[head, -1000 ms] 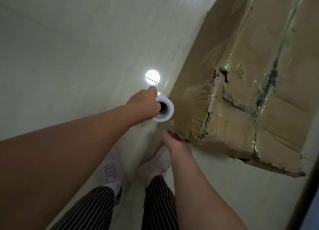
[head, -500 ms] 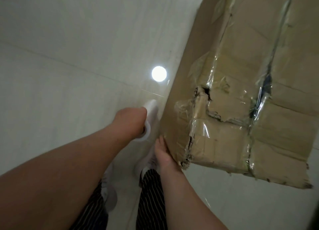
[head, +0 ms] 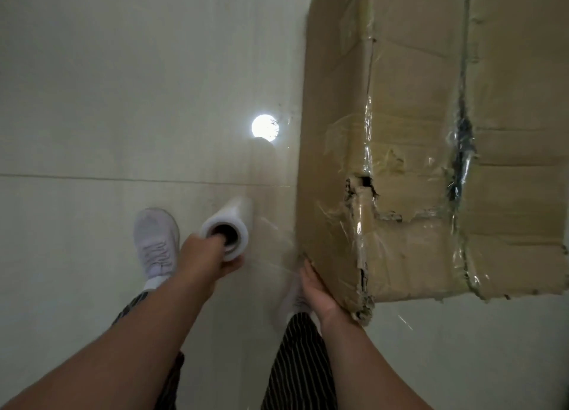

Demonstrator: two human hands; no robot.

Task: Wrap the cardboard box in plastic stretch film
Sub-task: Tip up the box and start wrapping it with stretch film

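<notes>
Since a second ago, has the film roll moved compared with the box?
Yes. The film roll, held by the left hand, has swung left, away from the side of the cardboard box that it was nearly touching.

Dim, greenish indoor light. A round lamp reflection (head: 265, 128) glares white on the glossy floor (head: 92, 101), just off centre toward 12 o'clock. Film (head: 368, 151) on the box (head: 508, 71) glints in thin streaks at 3 o'clock. Shadows are weak and soft. Wide-angle distortion bows the box edge at 1 o'clock. Detail is soft and slightly smeared throughout.
</notes>
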